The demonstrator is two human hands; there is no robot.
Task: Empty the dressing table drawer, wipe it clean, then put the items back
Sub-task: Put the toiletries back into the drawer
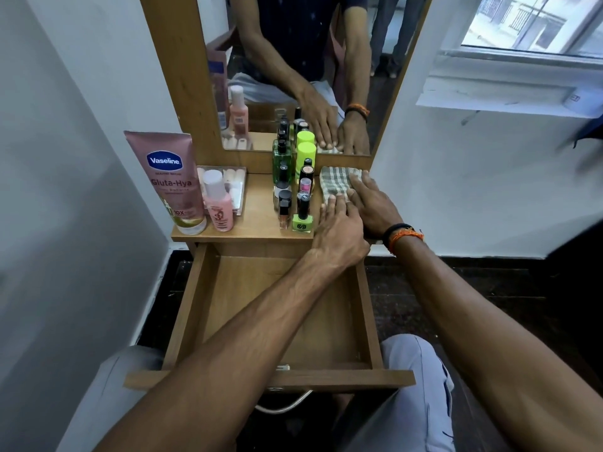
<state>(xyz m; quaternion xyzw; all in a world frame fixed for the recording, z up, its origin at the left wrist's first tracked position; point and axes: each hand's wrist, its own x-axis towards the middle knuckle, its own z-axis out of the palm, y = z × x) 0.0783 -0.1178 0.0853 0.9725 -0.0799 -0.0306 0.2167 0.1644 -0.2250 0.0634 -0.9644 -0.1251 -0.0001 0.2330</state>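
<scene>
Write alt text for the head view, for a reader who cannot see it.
Both hands, left hand and right hand, press flat on a checked cloth on the dressing table top, beside bottles. The open drawer below looks empty.

Drawer (365, 308) interior open, unobstructed; bottle cluster (295, 190) crowds tabletop (257, 220) left of cloth (336, 184).

Near part of checked cloth (337, 182) hidden under left hand (341, 230) and right hand (372, 207); small print on Vaseline tube (171, 181) illegible; drawer (189, 308) floor partly covered by forearm.

Bedroom: mirrored dressing table (257, 220), cosmetics (295, 190)
</scene>
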